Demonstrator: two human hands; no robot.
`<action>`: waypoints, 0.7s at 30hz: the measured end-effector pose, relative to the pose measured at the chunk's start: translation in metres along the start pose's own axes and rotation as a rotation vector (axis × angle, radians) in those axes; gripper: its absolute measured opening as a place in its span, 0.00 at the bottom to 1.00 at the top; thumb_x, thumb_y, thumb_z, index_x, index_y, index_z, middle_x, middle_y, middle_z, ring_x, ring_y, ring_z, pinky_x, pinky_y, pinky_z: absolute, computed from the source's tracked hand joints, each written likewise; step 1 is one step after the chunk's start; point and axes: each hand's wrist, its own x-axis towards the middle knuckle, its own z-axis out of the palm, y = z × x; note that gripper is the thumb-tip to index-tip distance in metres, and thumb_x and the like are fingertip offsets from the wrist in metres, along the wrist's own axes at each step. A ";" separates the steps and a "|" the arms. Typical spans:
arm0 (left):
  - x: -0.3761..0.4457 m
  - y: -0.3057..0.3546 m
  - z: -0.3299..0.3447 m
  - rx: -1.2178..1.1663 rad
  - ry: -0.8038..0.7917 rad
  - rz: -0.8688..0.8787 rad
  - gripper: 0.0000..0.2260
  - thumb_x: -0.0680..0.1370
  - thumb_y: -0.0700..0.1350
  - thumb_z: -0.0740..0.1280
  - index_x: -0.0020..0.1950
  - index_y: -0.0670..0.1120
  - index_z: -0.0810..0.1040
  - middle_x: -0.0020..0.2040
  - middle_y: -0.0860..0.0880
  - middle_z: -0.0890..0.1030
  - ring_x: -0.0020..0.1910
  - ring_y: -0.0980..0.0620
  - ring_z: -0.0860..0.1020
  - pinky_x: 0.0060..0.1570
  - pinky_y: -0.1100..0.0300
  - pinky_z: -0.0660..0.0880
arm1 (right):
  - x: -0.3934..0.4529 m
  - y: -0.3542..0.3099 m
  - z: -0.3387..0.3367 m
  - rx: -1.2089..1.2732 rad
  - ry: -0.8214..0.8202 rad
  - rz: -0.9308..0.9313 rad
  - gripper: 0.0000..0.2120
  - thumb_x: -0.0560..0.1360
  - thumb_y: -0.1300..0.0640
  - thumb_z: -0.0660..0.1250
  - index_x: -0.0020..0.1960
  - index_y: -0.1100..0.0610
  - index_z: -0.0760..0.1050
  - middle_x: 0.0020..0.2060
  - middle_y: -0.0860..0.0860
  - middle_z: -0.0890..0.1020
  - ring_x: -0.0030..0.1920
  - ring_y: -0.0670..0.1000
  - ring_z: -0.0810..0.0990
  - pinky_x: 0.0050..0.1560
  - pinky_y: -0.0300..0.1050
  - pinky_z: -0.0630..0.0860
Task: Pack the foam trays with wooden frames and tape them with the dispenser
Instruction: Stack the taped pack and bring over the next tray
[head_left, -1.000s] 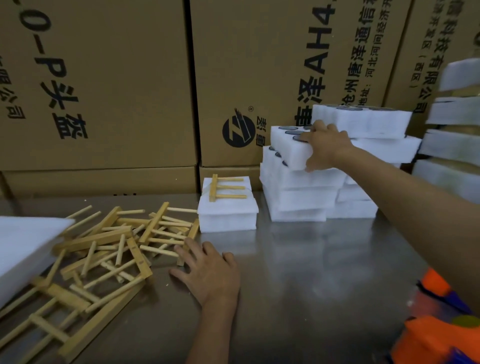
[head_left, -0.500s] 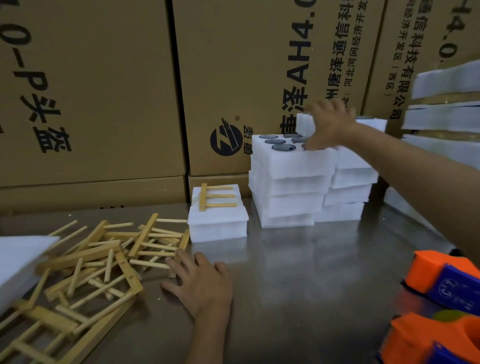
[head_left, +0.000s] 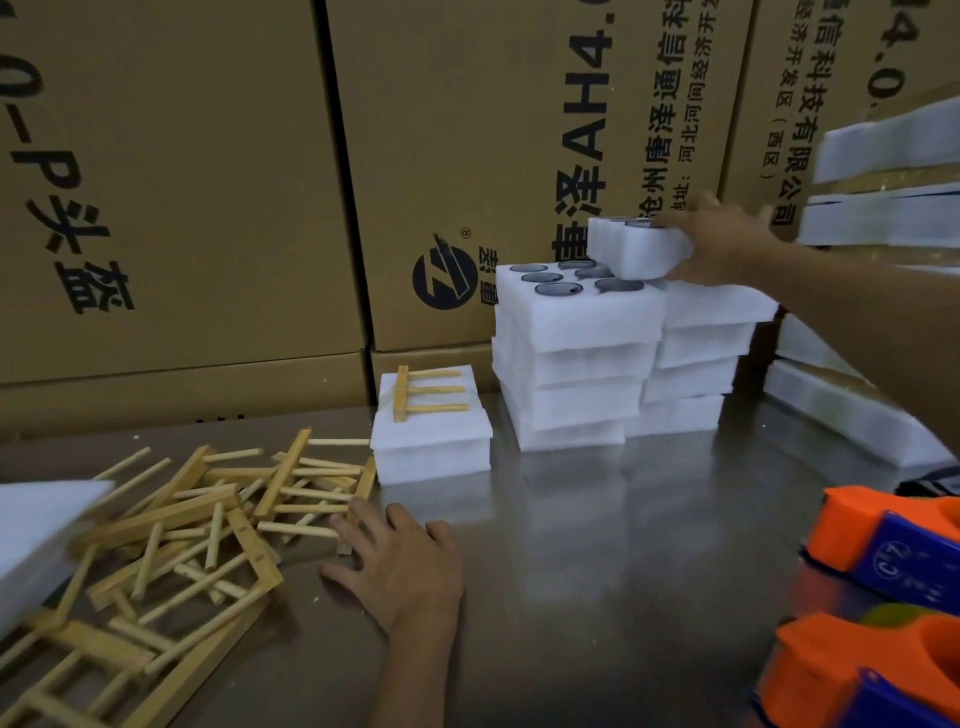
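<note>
On the steel table (head_left: 597, 545) seen from the head camera, packing looks barely begun: one small wooden comb-shaped frame (head_left: 423, 392) lies on a short stack of plain white foam slabs (head_left: 431, 447), a heap of loose wooden frames (head_left: 208, 519) waits at the left, and the orange-and-blue tape dispensers (head_left: 893, 551) sit untouched at the right. The right hand (head_left: 722, 241) grips a white foam tray with round pockets (head_left: 636, 249) above the rear stack of white foam trays (head_left: 576, 353), while the left hand (head_left: 402, 566) rests flat, fingers spread, its fingertips touching the heap.
</note>
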 end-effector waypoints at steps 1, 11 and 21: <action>0.000 0.000 0.000 -0.004 0.000 0.000 0.23 0.80 0.56 0.50 0.71 0.48 0.66 0.79 0.43 0.51 0.78 0.38 0.47 0.70 0.36 0.55 | -0.004 -0.001 0.001 0.045 0.036 -0.003 0.33 0.72 0.50 0.74 0.73 0.44 0.66 0.66 0.58 0.68 0.66 0.66 0.68 0.68 0.76 0.53; -0.005 0.004 -0.015 -0.130 0.101 0.060 0.20 0.79 0.52 0.59 0.69 0.46 0.68 0.76 0.38 0.61 0.77 0.39 0.53 0.69 0.35 0.58 | -0.087 -0.064 -0.079 0.128 0.309 -0.229 0.32 0.70 0.57 0.71 0.71 0.40 0.67 0.67 0.56 0.65 0.68 0.62 0.65 0.67 0.64 0.58; -0.048 -0.041 -0.042 -1.107 0.256 -0.191 0.13 0.81 0.38 0.58 0.64 0.37 0.75 0.62 0.35 0.75 0.64 0.39 0.70 0.63 0.51 0.65 | -0.292 -0.151 -0.057 0.265 0.128 -0.370 0.27 0.65 0.58 0.69 0.61 0.41 0.72 0.61 0.49 0.66 0.60 0.55 0.68 0.61 0.57 0.58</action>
